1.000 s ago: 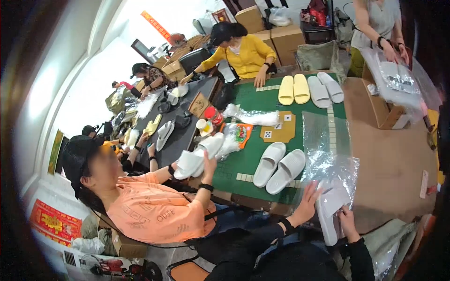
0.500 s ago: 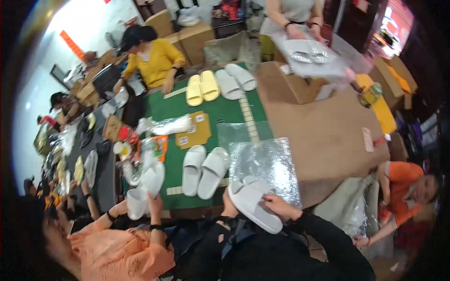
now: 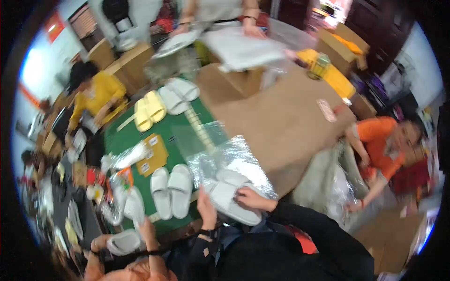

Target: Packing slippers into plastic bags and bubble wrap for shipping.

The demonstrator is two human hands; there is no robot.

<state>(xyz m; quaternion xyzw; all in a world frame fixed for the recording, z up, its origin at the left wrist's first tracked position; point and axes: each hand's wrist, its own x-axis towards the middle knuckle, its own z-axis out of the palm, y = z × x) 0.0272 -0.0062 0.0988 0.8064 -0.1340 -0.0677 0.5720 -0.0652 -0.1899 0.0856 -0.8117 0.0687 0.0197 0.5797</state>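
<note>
A pair of light grey slide sandals, one partly over the other, is at the table's near edge, over a clear plastic bag. My right hand grips the upper slide, its fingers tucked in at the strap opening. By the slides' left side my left hand is upright, fingers stretched; whether it touches the sole edge is hard to tell. To its left, another pair of white slides lies on the green mat.
Yellow slides and grey slides lie at the mat's far side. A co-worker in orange handles a white slide at left. Brown cardboard covers the table's right. Across it, a person holds white plastic packaging.
The whole view has swung right, so the table sits farther left. My left hand has loosened from the slides, which my right hand still grips. The person across has moved the packaging.
</note>
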